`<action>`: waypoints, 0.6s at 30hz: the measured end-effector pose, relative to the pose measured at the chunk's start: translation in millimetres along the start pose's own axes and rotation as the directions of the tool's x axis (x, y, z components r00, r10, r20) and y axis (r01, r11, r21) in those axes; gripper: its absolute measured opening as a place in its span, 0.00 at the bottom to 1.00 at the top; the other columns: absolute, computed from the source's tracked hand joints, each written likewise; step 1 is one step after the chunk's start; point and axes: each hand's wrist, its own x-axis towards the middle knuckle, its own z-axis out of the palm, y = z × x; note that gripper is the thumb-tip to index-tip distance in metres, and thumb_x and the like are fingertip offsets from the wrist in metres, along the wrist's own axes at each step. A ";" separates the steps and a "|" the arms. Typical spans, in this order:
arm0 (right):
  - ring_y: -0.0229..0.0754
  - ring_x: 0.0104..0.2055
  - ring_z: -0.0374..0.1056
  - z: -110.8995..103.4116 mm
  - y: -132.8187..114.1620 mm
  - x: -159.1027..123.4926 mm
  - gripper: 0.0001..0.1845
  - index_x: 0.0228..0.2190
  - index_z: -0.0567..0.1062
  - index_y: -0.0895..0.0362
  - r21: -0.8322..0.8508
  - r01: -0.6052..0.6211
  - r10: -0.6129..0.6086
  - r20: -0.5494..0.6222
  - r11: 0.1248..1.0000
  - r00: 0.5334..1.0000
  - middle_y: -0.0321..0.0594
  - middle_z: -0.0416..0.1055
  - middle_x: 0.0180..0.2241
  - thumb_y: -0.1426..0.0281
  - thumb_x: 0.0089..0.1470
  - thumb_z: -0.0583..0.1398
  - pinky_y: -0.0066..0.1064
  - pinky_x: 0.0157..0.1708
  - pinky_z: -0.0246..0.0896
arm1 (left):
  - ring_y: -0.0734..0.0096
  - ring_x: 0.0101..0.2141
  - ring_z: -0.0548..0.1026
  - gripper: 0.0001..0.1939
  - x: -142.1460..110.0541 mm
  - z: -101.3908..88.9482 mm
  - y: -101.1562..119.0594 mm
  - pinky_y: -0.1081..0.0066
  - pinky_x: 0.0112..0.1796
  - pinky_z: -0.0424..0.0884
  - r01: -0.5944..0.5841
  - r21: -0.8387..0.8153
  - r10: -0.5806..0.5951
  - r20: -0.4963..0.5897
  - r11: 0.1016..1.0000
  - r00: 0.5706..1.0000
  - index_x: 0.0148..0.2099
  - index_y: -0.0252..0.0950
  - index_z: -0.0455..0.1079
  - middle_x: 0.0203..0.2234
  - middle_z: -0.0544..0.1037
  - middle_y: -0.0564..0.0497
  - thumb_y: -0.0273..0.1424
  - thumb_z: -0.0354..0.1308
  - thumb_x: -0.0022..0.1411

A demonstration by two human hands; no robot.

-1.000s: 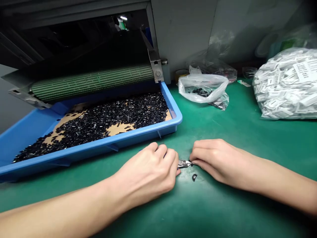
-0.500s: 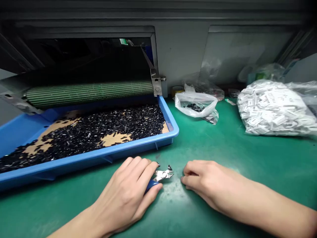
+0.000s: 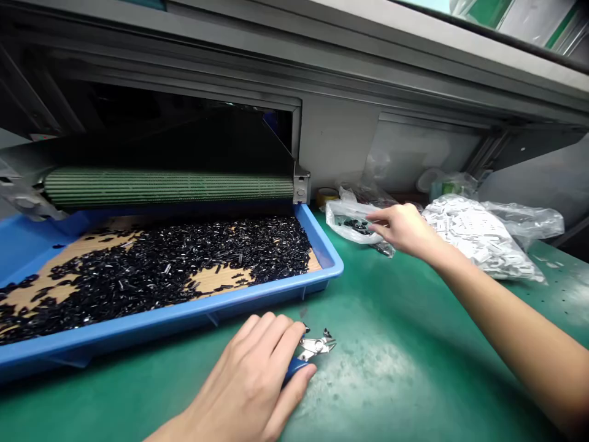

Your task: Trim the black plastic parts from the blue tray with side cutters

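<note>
My left hand (image 3: pixel 257 374) rests on the green mat near the front edge, its fingers wrapped round small blue-handled cutters (image 3: pixel 309 351) whose metal jaws stick out to the right. My right hand (image 3: pixel 401 228) is stretched out to the back of the table, over the mouth of a small clear plastic bag (image 3: pixel 346 213) with black parts inside. Its fingers are pressed together at the bag's opening; I cannot make out what they pinch, if anything.
A blue tray (image 3: pixel 257 298) with a heap of small black parts sits at the left under a green ribbed roller (image 3: pixel 170 186) of a grey machine. A big clear bag of white parts (image 3: pixel 478 236) lies at the right. The green mat (image 3: pixel 405 368) covers the table.
My right hand has left the spot beside the cutters and reached back and right to the small plastic bag. The left hand stays on the cutters. The view has tilted upward.
</note>
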 end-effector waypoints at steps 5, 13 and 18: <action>0.55 0.41 0.79 7.4 -0.4 -5.5 0.14 0.42 0.84 0.61 -0.019 0.000 -0.001 -0.049 1.000 0.999 0.53 0.83 0.39 0.76 0.65 0.57 0.39 0.45 0.69 | 0.57 0.38 0.73 0.15 -3.3 -2.5 2.6 0.57 0.42 0.69 -0.038 0.069 0.043 -0.063 0.997 0.997 0.55 0.36 0.67 0.41 0.75 0.47 0.37 0.44 0.78; 0.38 0.33 0.73 31.0 -79.3 -98.6 0.07 0.42 0.82 0.54 0.495 0.190 -0.349 0.251 0.848 0.903 0.36 0.78 0.34 0.66 0.66 0.64 0.26 0.36 0.65 | 0.58 0.38 0.75 0.18 -2.9 -11.7 20.5 0.58 0.42 0.72 -0.133 0.199 0.125 0.051 0.971 0.991 0.51 0.34 0.72 0.36 0.77 0.47 0.34 0.41 0.79; 0.41 0.37 0.71 49.0 -93.0 -104.9 0.11 0.40 0.81 0.55 0.592 0.219 -0.415 0.215 0.775 0.884 0.42 0.75 0.37 0.68 0.70 0.58 0.30 0.39 0.65 | 0.58 0.38 0.75 0.17 -8.9 -4.8 14.8 0.57 0.43 0.72 -0.100 0.264 0.084 0.068 0.959 0.994 0.52 0.35 0.71 0.37 0.76 0.49 0.36 0.43 0.79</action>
